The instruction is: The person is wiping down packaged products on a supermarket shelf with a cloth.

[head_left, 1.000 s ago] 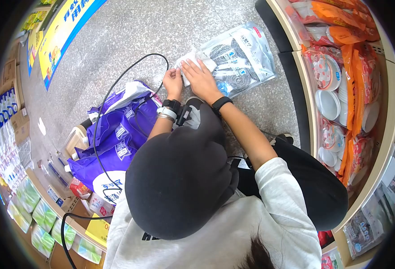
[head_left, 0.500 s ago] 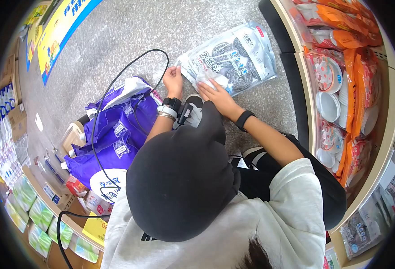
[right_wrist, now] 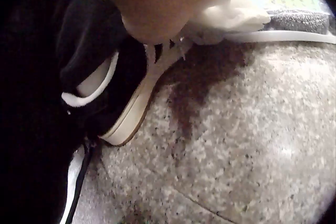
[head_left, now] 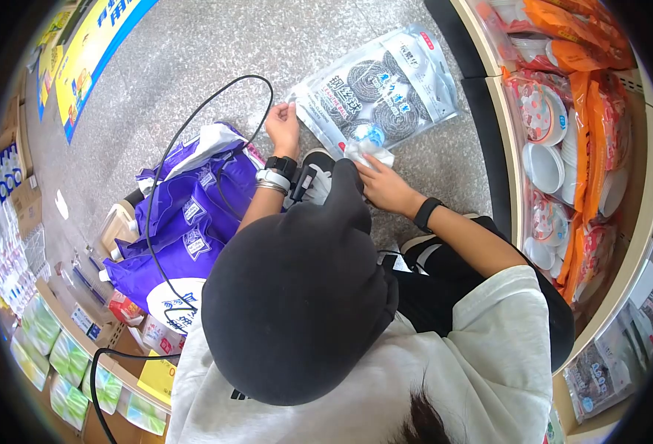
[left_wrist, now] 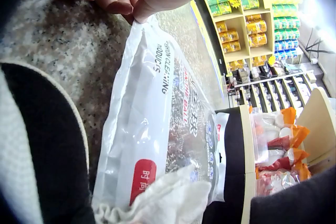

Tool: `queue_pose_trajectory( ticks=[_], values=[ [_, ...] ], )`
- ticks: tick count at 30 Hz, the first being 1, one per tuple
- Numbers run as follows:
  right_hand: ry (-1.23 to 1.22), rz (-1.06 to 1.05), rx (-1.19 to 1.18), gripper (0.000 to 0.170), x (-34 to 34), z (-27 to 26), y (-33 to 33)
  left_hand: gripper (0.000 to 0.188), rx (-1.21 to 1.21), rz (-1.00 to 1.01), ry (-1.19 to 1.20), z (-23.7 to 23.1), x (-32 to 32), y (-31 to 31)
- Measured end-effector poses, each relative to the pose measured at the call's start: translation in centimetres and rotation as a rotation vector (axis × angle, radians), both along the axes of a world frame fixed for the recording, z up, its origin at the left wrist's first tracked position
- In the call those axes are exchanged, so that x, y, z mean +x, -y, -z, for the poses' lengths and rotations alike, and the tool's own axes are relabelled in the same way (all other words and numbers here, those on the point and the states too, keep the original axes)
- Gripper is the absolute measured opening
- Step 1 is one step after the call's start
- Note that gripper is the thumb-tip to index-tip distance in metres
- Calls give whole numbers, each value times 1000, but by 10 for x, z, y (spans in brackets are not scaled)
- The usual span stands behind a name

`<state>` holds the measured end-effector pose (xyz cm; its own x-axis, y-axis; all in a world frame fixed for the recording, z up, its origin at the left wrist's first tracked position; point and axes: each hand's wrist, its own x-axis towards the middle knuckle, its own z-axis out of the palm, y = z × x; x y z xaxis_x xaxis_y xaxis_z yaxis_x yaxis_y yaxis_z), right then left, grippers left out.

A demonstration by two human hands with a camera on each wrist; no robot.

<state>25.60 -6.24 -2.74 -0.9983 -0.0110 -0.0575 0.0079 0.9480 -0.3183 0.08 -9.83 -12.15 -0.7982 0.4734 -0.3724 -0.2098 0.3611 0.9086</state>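
Your left hand (head_left: pixel 283 132) pinches the bag (head_left: pixel 386 89) by its corner, your right hand's (head_left: pixel 392 189) fingers clamp the cloth (head_left: pixel 378 157), a shoe (head_left: pixel 317 160) between your arms, purple packs (head_left: pixel 175 216) beside the left.

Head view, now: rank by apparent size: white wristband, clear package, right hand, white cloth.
1. Clear package
2. Right hand
3. White cloth, partly hidden by the hand
4. White wristband, only its visible side counted

Shop aisle. Shelves (head_left: pixel 641 222) stacked with packaged disposable bowls (head_left: pixel 543 166); yellow promo sign (head_left: pixel 93 55) with Chinese characters; yellow price tag (head_left: pixel 158 376); rows of canned goods (left_wrist: pixel 229 36) beyond; speckled floor (head_left: pixel 193 44).
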Motion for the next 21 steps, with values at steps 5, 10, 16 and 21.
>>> queue_pose_trajectory(
  ticks=[5,10,16,21],
  values=[
    [57,9,-168,35,20,11,0,22,-36,22,-27,-3,0,0],
    [802,174,-726,32,-23,-55,-61,24,-46,29,-42,1,-2,0],
    [131,553,-711,36,-93,-54,-116,25,-50,-3,-31,-5,1,-5],
    [-349,419,-285,49,-155,-15,-115,21,25,13,30,-13,-1,-6]
  ],
)
